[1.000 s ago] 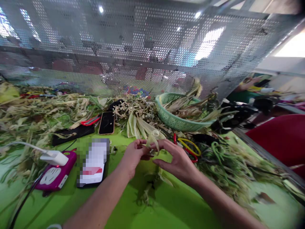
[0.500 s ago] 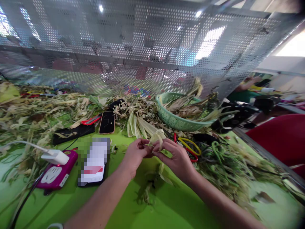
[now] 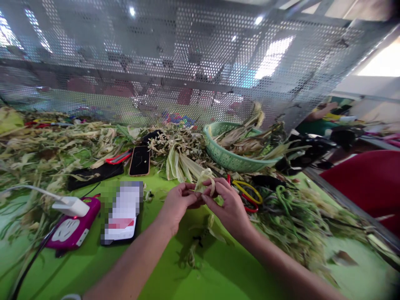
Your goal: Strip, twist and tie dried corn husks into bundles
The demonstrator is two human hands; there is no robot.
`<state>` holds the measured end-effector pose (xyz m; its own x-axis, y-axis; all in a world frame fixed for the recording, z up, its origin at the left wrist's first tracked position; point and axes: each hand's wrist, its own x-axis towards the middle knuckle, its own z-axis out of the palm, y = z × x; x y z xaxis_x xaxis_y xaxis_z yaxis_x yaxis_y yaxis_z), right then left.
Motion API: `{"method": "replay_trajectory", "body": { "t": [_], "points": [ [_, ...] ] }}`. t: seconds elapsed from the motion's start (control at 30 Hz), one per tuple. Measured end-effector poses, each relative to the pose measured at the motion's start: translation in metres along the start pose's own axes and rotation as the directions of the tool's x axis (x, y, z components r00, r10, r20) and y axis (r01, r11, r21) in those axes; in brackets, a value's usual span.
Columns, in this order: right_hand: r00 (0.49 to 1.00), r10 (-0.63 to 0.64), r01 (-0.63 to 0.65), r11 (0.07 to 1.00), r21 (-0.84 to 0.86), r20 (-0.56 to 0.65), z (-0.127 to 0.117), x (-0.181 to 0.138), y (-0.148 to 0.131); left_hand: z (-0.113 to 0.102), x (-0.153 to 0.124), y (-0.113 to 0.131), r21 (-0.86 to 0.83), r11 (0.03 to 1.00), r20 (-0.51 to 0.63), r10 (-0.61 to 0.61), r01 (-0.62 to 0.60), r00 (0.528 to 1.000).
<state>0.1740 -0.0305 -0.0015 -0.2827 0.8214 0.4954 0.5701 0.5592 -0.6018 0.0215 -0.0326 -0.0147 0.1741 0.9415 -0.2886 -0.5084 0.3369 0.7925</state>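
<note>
Both my hands meet above the green table (image 3: 218, 275), pinching one pale dried leaf strip (image 3: 205, 178) that curls up between them. My left hand (image 3: 178, 202) grips its left end with closed fingers. My right hand (image 3: 227, 205) has thumb and forefinger pressed on the curl, with the other fingers bent. Loose bits of the strip (image 3: 200, 241) hang and lie below the hands. A bundle of pale leaves (image 3: 179, 162) lies just behind them.
A green basket (image 3: 231, 156) of dried leaves stands at the back right. Scissors with yellow and red handles (image 3: 246, 191) lie right of my hands. Two phones (image 3: 140, 160) (image 3: 121, 212) and a magenta power strip (image 3: 73, 227) lie left. A perforated metal screen (image 3: 187, 66) closes the back.
My hands have drawn closer together. The leaf strip, a loose open loop a second ago, is now a tighter curl between the fingers. My right hand's fingers have bent in.
</note>
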Motion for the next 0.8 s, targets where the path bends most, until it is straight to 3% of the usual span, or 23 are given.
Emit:
{"method": "replay_trajectory", "body": {
  "t": [0.43, 0.6, 0.8],
  "points": [
    [0.999, 0.041, -0.041, 0.999, 0.016, -0.029, 0.0042, -0.0015, -0.0019, 0.0025, -0.0035, -0.001, -0.044, 0.999, 0.018, -0.019, 0.02, 1.0],
    [0.998, 0.046, -0.045, 0.999, 0.019, -0.047, 0.0032, -0.0003, -0.0001, 0.0029, -0.0042, -0.001, -0.073, 0.997, 0.082, 0.018, -0.012, 0.996],
    [0.996, 0.089, -0.091, 0.972, 0.217, 0.02, -0.0016, 0.0, 0.0014, -0.0004, 0.0005, -0.0021, -0.045, 0.999, 0.047, 0.015, -0.013, 0.999]
  ]
}}
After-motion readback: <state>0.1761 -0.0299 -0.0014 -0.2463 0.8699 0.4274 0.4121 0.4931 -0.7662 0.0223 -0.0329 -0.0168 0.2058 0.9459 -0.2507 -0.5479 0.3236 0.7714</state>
